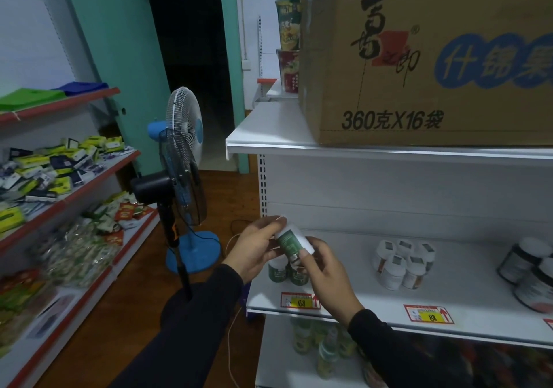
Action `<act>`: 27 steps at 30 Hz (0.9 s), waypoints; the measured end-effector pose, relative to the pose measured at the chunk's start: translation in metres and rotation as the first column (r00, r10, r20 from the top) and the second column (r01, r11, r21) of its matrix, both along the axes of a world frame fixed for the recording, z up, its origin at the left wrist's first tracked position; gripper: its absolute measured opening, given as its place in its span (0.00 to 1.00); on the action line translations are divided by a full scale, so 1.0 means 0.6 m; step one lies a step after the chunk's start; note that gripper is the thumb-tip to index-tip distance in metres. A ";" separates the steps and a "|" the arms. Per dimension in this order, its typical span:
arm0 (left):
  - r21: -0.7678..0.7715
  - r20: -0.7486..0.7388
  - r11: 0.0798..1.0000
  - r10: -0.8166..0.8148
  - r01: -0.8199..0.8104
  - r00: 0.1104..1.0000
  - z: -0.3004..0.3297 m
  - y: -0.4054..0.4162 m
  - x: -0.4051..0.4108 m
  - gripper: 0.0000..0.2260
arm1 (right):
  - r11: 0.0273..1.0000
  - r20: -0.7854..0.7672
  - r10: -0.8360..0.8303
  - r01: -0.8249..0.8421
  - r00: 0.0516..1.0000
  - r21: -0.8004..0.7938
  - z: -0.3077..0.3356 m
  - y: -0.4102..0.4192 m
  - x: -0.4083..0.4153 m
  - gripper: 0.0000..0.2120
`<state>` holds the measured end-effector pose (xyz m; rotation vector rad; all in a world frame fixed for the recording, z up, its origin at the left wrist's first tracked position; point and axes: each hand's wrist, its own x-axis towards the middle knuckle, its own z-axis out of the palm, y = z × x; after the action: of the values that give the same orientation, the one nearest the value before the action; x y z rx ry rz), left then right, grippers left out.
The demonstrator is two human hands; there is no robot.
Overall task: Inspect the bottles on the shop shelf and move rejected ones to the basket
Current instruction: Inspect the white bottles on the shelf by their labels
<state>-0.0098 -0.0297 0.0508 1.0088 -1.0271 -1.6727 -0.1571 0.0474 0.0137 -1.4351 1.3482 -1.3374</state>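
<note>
While we hold the small white plastic bottle with the green label (pixel 291 242) tilted in front of the white metal shop shelf (pixel 344 307), our left hand (pixel 254 253) clasps its capped upper end and our right hand (pixel 324 271) grips its lower end, fingers (pixel 305 256) closed around it. We judge this the inspection step. Two matching green-labelled bottles (pixel 287 272) stand on the shelf just below. No basket is in view, so rejecting it would call for finding the basket first.
</note>
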 end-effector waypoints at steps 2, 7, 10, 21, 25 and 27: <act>-0.001 0.014 0.999 0.034 -0.034 0.999 -0.002 0.000 -0.001 0.16 | 1.000 -0.004 0.018 -0.017 1.000 0.007 0.002 0.002 0.000 0.17; -0.025 0.066 0.996 0.082 -0.081 0.994 -0.004 0.000 -0.010 0.19 | 0.999 -0.043 0.035 -0.033 0.998 0.027 0.003 -0.002 0.001 0.26; -0.020 0.066 0.997 0.070 -0.068 0.995 0.003 0.001 -0.011 0.18 | 0.999 0.001 0.042 -0.042 0.999 0.015 0.006 0.000 0.002 0.18; -0.010 0.077 0.999 -0.040 0.041 0.996 -0.002 -0.004 -0.002 0.18 | 0.999 0.027 0.036 -0.037 0.999 0.035 0.000 -0.008 0.006 0.11; 0.049 0.061 0.998 -0.032 0.029 0.998 -0.008 -0.007 0.000 0.20 | 0.998 0.050 0.055 -0.056 0.997 0.022 0.003 -0.004 0.005 0.11; 0.095 0.036 0.995 -0.024 0.021 0.999 -0.013 -0.009 0.001 0.20 | 0.996 0.068 0.086 -0.087 0.994 0.018 0.007 -0.001 0.006 0.15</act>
<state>-0.0094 -0.0352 0.0432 1.0972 -0.9940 -1.7411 -0.1533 0.0470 0.0179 -1.4061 1.2391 -1.3000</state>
